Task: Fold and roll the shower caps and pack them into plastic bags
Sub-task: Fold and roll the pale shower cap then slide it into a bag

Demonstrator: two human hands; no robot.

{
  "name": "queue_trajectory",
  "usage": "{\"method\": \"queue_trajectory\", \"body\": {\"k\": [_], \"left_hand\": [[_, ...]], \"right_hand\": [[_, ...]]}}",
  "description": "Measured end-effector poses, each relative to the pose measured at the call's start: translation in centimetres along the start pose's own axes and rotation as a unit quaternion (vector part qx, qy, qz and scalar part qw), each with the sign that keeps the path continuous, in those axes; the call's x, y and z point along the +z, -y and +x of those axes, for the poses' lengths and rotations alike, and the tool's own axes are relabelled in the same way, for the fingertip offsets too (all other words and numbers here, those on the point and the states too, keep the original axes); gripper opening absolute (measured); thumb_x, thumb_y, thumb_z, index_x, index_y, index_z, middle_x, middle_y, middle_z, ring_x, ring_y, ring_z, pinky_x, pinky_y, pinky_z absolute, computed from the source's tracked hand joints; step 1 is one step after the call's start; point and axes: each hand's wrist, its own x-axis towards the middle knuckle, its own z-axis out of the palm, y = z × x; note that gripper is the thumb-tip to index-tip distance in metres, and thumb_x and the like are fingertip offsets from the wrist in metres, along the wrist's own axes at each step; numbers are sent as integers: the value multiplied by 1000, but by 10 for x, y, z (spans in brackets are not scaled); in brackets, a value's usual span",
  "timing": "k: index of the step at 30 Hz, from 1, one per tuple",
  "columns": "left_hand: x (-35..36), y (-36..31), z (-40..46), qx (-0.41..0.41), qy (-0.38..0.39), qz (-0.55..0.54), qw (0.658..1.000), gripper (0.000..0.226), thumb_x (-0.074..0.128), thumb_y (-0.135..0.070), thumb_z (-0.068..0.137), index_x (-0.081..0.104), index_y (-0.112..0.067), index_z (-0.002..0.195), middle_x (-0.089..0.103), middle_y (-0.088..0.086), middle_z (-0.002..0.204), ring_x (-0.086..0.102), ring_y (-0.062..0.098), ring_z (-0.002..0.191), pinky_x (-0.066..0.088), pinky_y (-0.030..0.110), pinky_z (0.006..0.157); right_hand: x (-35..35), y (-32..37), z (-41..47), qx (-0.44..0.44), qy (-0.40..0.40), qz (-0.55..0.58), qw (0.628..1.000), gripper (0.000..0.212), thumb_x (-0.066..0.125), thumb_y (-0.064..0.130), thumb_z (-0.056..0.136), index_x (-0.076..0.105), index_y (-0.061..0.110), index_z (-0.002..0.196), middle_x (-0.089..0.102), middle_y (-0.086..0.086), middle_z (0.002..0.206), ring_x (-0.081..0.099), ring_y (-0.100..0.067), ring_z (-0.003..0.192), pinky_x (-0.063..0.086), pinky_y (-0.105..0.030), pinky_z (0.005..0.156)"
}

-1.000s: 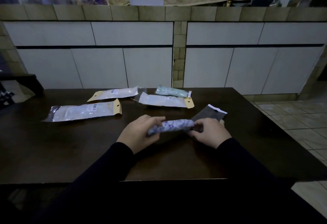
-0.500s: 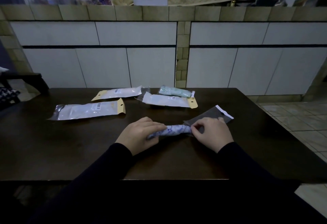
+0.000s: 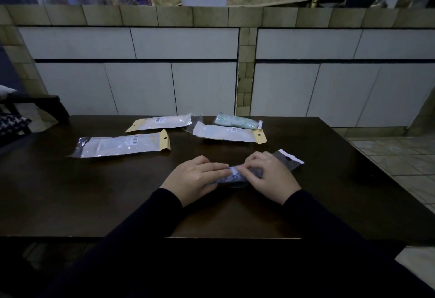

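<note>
Now that the gap between the hands has closed, less of the rolled shower cap (image 3: 231,175) shows than half a second ago: the left hand (image 3: 195,177) lies over its left end, fingers fairly straight, while the right hand (image 3: 266,175) pinches the mouth of the clear plastic bag (image 3: 286,162) around the other end. My read: insertion under way, roll partly in the bag, near the middle of the table (image 3: 94,198), toward its front edge. Four filled packs (image 3: 122,145) lie toward the back edge.
</note>
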Motion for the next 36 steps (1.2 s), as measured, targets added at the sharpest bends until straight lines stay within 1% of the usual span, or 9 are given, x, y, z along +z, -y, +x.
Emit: {"method": "queue_trajectory", "body": {"k": [3, 8, 13, 18, 22, 25, 29, 32, 36], "left_hand": [[0, -1, -2, -65, 0, -33, 997, 47, 77, -22, 76, 62, -21, 121, 69, -2, 111, 65, 14, 83, 56, 28, 70], [2, 7, -5, -142, -3, -140, 980, 25, 73, -13, 81, 65, -23, 102, 57, -2, 132, 54, 9, 118, 48, 27, 97], [4, 8, -9, -170, 19, -184, 968, 35, 67, -8, 82, 68, -27, 111, 53, -6, 133, 48, 4, 122, 45, 23, 97], [-1, 4, -8, -219, 25, -229, 948, 35, 56, -39, 84, 68, -31, 116, 49, -10, 138, 43, -3, 125, 35, 13, 102], [-2, 8, -6, -344, 6, -210, 915, 38, 61, -35, 90, 58, -32, 128, 43, -11, 143, 38, 2, 129, 40, 32, 106], [-5, 11, -8, -435, 1, -120, 892, 53, 64, -50, 84, 51, -34, 133, 46, -9, 136, 40, 9, 125, 38, 39, 105], [-7, 11, -7, -524, 50, -68, 847, 50, 59, -71, 75, 60, -36, 111, 61, -13, 103, 53, 12, 104, 35, 38, 94], [-6, 12, -8, -545, 38, -157, 822, 45, 64, -62, 78, 68, -28, 108, 67, -14, 94, 60, 8, 95, 45, 37, 96], [-7, 7, -5, -509, 2, -243, 826, 35, 71, -41, 83, 70, -21, 111, 71, -10, 96, 61, -6, 85, 46, 13, 77]], "right_hand": [[-7, -6, -1, -17, 82, 49, 995, 30, 54, 37, 94, 61, 33, 123, 46, 18, 113, 41, 2, 108, 37, -17, 91], [-8, -13, 1, -38, 93, -23, 995, 44, 59, 43, 90, 50, 41, 133, 41, 16, 138, 30, -3, 130, 26, -33, 110], [3, -10, 8, -9, 122, -45, 992, 48, 51, 45, 94, 41, 39, 141, 42, 15, 144, 33, -6, 133, 22, -35, 113], [6, -6, 8, -17, 99, -62, 993, 52, 51, 51, 92, 40, 39, 141, 43, 15, 143, 34, -6, 131, 23, -34, 110], [6, -1, 8, -11, 68, -31, 997, 54, 50, 50, 93, 37, 36, 143, 40, 12, 144, 34, -7, 131, 28, -31, 109], [3, -3, 7, -2, 42, -47, 998, 53, 53, 51, 91, 42, 33, 140, 45, 11, 139, 39, -7, 125, 32, -30, 107], [7, -5, 8, 8, 67, -73, 995, 49, 52, 55, 90, 49, 36, 135, 49, 13, 132, 42, -6, 120, 34, -31, 105], [11, -4, 11, 12, 68, -67, 995, 49, 52, 54, 90, 48, 35, 136, 48, 13, 133, 41, -7, 122, 31, -32, 107], [16, -1, 15, 11, 69, -59, 996, 48, 51, 51, 92, 48, 34, 137, 49, 12, 133, 41, -7, 122, 31, -32, 107]]}}
